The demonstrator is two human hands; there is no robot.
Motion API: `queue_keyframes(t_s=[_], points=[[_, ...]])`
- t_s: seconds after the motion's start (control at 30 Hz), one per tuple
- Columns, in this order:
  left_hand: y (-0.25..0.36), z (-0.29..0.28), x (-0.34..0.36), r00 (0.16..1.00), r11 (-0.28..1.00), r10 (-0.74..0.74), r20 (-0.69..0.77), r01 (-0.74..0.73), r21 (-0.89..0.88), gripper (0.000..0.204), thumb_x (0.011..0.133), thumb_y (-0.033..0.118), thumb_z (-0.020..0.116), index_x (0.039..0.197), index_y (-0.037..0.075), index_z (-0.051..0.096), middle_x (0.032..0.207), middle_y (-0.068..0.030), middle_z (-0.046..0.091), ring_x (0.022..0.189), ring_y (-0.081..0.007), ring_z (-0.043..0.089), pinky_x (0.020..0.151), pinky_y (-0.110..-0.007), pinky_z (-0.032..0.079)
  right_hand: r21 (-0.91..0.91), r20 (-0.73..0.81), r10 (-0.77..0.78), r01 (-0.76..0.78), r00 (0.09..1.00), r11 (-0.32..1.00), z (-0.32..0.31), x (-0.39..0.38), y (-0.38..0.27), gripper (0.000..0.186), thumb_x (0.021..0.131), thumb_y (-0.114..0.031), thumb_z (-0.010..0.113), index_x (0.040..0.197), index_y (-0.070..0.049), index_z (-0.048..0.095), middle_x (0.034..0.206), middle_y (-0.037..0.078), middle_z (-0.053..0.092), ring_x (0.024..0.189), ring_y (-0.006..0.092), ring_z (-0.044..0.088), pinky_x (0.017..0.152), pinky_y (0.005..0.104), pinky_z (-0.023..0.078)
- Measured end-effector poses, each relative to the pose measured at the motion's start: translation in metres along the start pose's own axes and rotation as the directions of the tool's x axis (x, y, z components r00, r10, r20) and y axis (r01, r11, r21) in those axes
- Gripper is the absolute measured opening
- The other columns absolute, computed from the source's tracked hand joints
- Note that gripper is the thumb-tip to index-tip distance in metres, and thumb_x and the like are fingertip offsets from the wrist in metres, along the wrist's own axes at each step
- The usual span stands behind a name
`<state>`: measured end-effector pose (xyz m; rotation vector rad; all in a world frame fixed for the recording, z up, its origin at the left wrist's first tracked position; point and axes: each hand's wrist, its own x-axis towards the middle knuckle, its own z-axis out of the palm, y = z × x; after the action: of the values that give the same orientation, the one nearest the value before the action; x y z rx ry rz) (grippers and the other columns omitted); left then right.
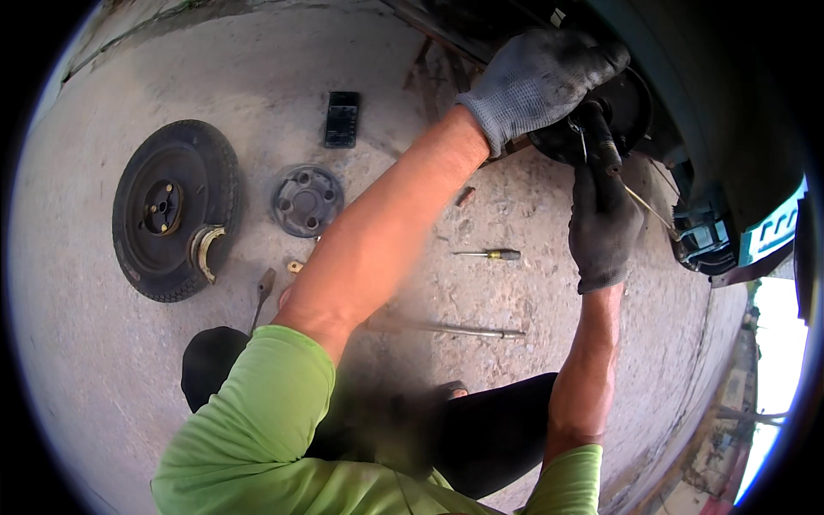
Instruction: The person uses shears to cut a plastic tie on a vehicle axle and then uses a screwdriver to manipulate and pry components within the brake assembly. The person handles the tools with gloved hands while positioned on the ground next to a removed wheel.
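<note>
Gloved hands [549, 87] at dark hub [553, 148] — tyre [225, 176], screwdriver [503, 254] on ground [515, 296]

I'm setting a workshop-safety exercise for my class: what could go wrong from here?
The thin metal piece at the gloved right hand's fingertips could slip and snag the glove.
The gloved left hand, up by the dark round assembly, might get pinched if a part shifts.
The long metal bar lying on the ground near the person's foot might roll if stepped on.
</note>
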<state>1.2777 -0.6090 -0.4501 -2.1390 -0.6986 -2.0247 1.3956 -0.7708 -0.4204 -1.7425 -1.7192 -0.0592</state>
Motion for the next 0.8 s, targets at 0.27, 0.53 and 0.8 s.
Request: queue_keyframes(t_s=[0.27,0.53,0.8], points=[[0.01,-0.007,-0.001,0.995,0.991,-0.095,-0.021,0.093,-0.095,0.027,0.095,0.023,0.063,0.121,0.026,0.071,0.102,-0.0031,0.072,0.087,-0.0231,0.071,0.074,-0.035,0.061,0.618,0.412,0.444,-0.602,0.796,0.506,-0.01,0.004,-0.006,0.022,0.102,-0.018,0.059,0.103,0.002,0.068,0.059,-0.001,0.05,0.048,0.0081,0.044,0.049,0.0252,0.035],[0.01,-0.008,0.0,0.996,0.994,-0.082,-0.034,0.079,-0.074,0.03,0.095,0.02,0.064,0.124,0.027,0.07,0.1,-0.0028,0.072,0.086,-0.0231,0.071,0.073,-0.035,0.061,0.602,0.747,-0.031,-0.694,0.665,-0.394,-0.001,0.006,0.022,0.022,0.107,-0.021,0.05,0.107,-0.001,0.06,0.055,-0.006,0.029,0.042,0.0069,0.031,0.045,0.023,0.028],[0.013,-0.019,0.001,0.99,0.978,-0.14,-0.016,0.136,-0.158,0.025,0.101,0.027,0.06,0.123,0.028,0.07,0.095,-0.0036,0.072,0.085,-0.023,0.071,0.071,-0.034,0.061,0.26,0.1,0.258,-0.275,0.961,0.926,0.004,0.001,0.002,0.019,0.098,-0.015,0.064,0.102,0.001,0.071,0.063,0.009,0.061,0.052,0.0142,0.056,0.052,0.0315,0.044]])
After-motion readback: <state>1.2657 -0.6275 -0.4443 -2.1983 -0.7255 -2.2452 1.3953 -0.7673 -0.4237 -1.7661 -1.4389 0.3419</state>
